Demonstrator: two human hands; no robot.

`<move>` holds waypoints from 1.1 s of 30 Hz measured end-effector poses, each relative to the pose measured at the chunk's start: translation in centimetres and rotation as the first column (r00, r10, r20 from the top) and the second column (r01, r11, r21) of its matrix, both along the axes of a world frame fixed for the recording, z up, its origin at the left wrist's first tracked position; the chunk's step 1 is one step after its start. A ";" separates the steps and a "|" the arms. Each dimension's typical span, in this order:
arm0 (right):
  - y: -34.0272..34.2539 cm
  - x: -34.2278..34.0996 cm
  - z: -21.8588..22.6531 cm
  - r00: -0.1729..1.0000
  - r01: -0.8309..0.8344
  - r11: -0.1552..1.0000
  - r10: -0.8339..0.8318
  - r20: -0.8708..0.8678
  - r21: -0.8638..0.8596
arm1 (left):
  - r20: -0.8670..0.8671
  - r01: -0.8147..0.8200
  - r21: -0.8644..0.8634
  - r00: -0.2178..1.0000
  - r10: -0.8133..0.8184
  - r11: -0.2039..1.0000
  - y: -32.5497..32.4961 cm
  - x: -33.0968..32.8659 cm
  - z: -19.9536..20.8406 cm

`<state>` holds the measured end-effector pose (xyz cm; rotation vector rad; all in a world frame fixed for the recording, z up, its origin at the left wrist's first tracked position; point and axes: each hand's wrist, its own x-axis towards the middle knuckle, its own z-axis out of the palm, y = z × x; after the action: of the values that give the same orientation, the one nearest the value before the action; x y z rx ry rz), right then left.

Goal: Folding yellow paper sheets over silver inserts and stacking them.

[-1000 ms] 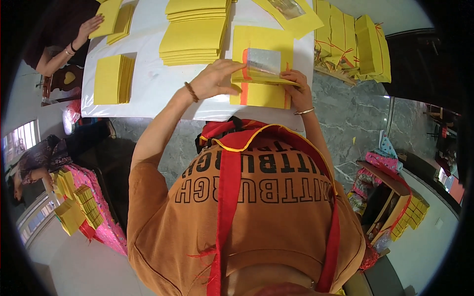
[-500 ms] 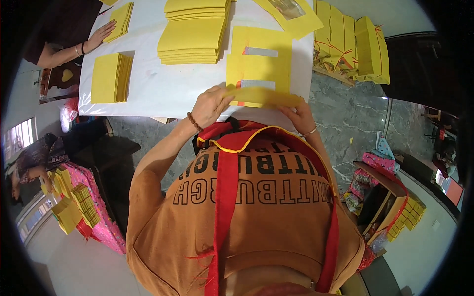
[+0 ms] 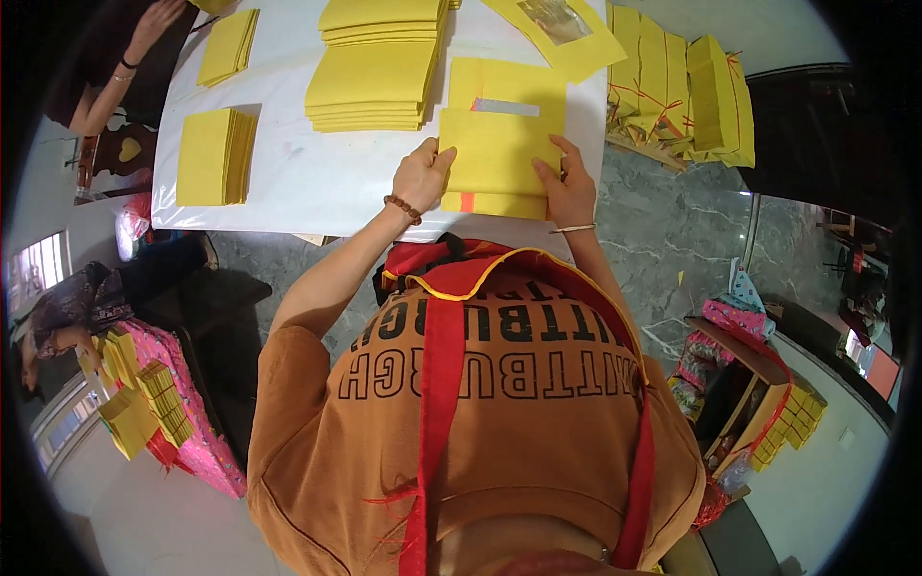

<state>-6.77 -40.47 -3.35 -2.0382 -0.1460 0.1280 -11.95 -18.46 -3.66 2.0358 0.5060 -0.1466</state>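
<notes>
At the near edge of a white table point(image 3: 288, 178), my left hand point(image 3: 420, 182) and right hand point(image 3: 570, 188) are apart, each pinching one side of a yellow paper point(image 3: 495, 149), thumbs on top. It lies over a yellow sheet point(image 3: 466, 79) with a grey strip point(image 3: 507, 108) showing; I cannot tell whether the two are joined. The paper looks light, bendy and easily creased; the side edges seem the best hold. The tabletop looks smooth, perhaps slippery. Left of my work lies a thick yellow stack point(image 3: 375, 82), then a smaller pile point(image 3: 204, 158), with a co-worker's hand point(image 3: 158, 17) beyond. To the right, yellow bundles point(image 3: 665, 72) with red string stand past the table, near grey marbled floor point(image 3: 653, 211).
</notes>
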 end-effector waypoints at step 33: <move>1.6 -1.1 1.3 0.790 0.138 0.871 0.191 0.583 -0.472 | 0.110 0.307 0.796 0.774 -0.624 0.521 -5.7 1.2 0.1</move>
<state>-7.85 -38.87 -2.05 -2.5292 -0.6105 -0.5584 -10.80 -24.19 -3.51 2.9022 -0.3677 0.1811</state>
